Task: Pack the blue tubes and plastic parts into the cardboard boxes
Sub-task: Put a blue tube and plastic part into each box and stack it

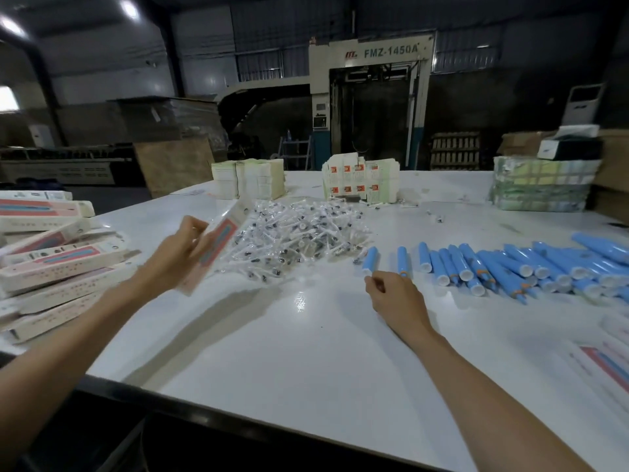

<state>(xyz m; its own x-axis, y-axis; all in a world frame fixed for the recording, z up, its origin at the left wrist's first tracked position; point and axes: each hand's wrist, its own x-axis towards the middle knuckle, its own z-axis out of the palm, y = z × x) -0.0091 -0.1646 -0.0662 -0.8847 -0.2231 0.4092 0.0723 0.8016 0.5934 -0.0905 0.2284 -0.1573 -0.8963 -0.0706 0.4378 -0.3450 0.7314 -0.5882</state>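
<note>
Left grip (177, 257) holds box (219, 241); right (394, 298) perhaps touches tube (370, 258).

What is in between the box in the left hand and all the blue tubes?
A pile of clear-wrapped plastic parts lies on the table between the box and the blue tubes, seen in the head view.

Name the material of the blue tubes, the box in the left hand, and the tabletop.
Blue tubes: probably plastic, smooth matte blue with white end caps. Box held by the left hand: thin printed cardboard, cream with a pink panel, blurred. Tabletop: smooth glossy white surface with bright glare, perhaps laminate.
</note>
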